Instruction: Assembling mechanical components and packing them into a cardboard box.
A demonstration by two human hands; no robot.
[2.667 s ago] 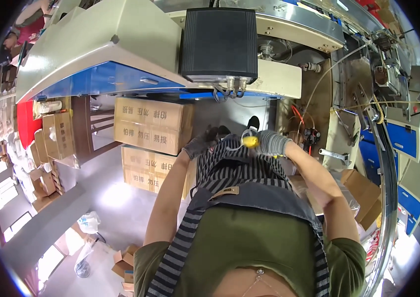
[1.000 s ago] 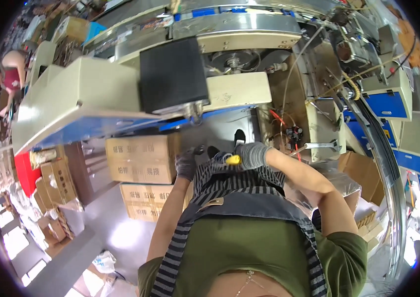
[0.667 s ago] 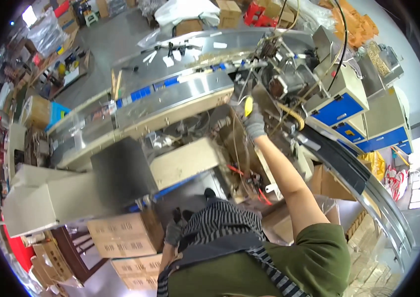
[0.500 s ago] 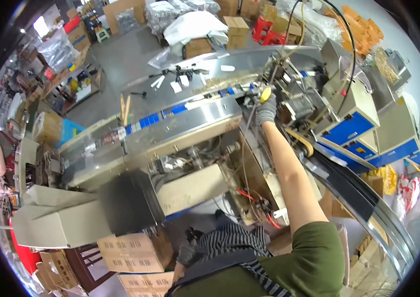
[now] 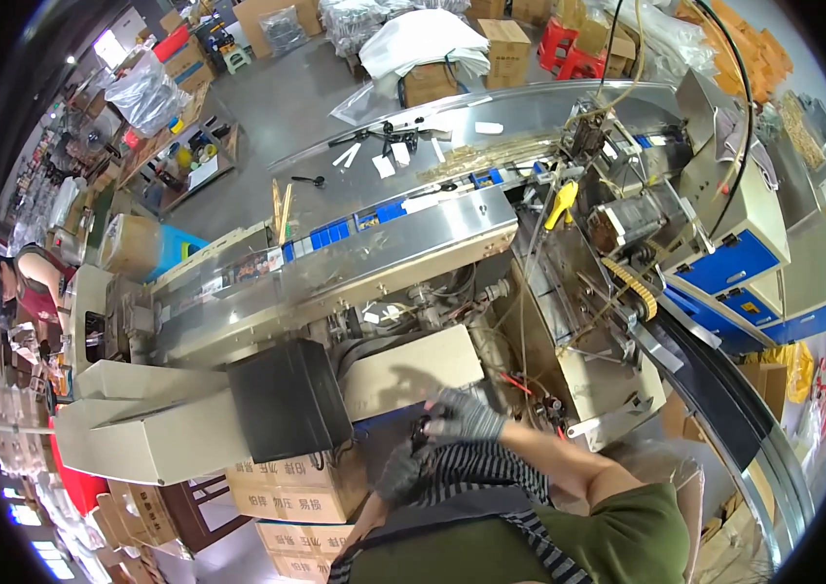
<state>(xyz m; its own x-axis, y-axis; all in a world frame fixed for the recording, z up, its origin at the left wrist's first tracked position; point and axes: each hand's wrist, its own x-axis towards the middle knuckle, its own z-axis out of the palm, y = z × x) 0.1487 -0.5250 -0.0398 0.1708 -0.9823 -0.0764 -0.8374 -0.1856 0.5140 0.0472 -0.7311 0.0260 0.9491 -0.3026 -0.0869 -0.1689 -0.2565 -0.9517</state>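
Machinery spans mid-frame, a black box at lower left. At lower centre, the right hand has parted fingers; the left hand shows too little to tell. Yellow tool lies upper right; a small dark object sits between the hands.
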